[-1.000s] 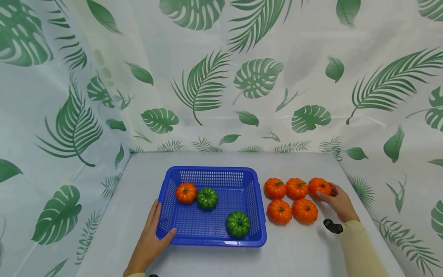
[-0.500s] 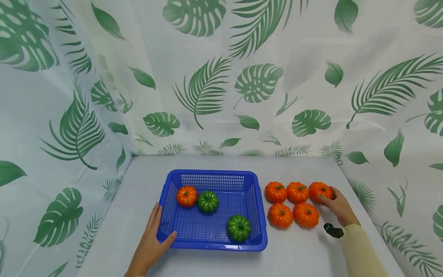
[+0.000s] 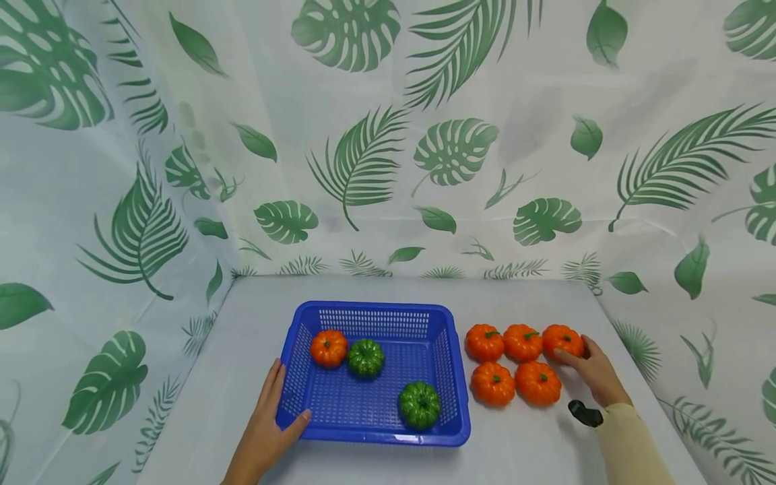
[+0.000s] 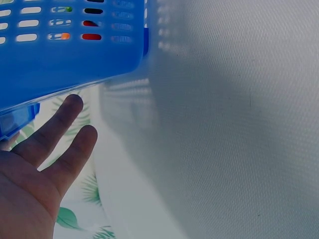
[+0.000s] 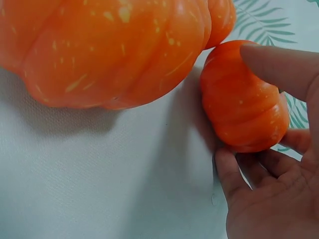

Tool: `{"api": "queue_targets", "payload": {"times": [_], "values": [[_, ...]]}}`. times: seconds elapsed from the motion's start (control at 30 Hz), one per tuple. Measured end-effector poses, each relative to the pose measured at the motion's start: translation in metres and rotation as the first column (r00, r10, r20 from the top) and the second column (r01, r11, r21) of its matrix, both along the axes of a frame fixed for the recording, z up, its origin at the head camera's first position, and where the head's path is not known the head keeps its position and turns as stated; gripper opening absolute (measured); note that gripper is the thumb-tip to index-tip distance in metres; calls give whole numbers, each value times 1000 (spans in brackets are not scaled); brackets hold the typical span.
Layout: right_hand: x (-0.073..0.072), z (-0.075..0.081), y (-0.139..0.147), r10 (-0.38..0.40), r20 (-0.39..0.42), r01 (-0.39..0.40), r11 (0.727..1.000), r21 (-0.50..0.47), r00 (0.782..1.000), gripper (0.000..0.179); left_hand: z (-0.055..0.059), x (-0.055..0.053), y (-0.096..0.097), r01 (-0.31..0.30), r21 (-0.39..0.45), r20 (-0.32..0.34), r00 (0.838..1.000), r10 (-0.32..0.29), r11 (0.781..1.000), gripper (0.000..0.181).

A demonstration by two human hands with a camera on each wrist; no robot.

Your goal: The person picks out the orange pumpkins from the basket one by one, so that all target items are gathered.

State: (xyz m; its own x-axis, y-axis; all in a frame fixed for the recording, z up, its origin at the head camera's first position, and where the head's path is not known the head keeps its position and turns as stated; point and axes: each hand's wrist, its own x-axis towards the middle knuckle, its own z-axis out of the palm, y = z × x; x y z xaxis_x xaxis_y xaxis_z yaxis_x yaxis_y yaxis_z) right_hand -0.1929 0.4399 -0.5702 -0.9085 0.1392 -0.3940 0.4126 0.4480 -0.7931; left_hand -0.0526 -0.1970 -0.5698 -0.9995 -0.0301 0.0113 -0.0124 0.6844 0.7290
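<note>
At the right end of the back row, an orange pumpkin [image 3: 560, 341] lies in my right hand [image 3: 597, 373]. In the right wrist view the thumb presses one side of this pumpkin [image 5: 244, 99] and the fingers curl against its other side; it rests on the table. My left hand [image 3: 262, 431] is at the near left corner of a blue plastic basket [image 3: 376, 435], fingers straight along its side and thumb by the front rim. From the left wrist, the fingers [image 4: 75, 149] show extended below the rim. Inside the basket are an orange pumpkin [image 3: 329, 348] and two green pumpkins [image 3: 366, 358].
Several more orange pumpkins [image 3: 494, 384] stand close together in two rows, right of the basket. The white table [image 3: 515, 438] meets a leaf-printed sheet [image 3: 388, 168] at the back and sides. A black device [image 3: 585, 413] is at the right wrist.
The scene has shifted slightly downward in the head view. Both hands, the basket and the pumpkins keep their places relative to one another.
</note>
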Motion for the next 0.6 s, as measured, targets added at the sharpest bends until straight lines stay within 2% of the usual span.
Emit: {"api": "queue_targets", "payload": {"times": [0.13,0.3,0.5,0.6], "values": [[2,2,2,-17,-14,17,1000,-13,1000,112,0,-1,3,-2,-4,6,1000,2,1000,104],[4,4,-2,-100,-58,100,995,8,993,104,-1,0,3,1,7,3,1000,-1,1000,105],[2,8,-11,-232,-135,237,971,27,963,98,-1,0,2,8,18,8,1000,-9,1000,106],[0,11,-17,-267,-163,274,962,19,950,97,-2,1,0,8,19,-5,1000,-7,1000,106]]}}
